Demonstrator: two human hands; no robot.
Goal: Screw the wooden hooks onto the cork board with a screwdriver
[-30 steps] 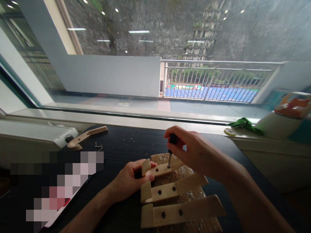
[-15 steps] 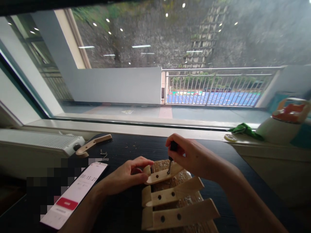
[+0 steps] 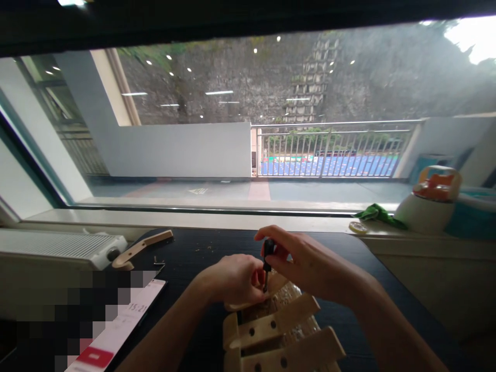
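Driver (image 3: pixel 268 251), blk handle w/ metal shaft, is standing nr-upright, tip pointing down at far hook (image 3: pixel 278 283). Pale wood, partly hidden, that hook's lying across rough brn board (image 3: pixel 285 297). Mid hook (image 3: pixel 279 315) & near hook (image 3: pixel 304 350), also pale, w/ 2 dk spots ea., are lying alongside.

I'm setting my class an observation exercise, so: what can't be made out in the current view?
All in the head view:
Middle of the farthest wooden piece: covered by the left hand.
What the tip of the screwdriver meets: too small to tell.
Lower side of the nearest wooden piece: cut off by the bottom edge.
Part of the phone: masked by pixel blocks.
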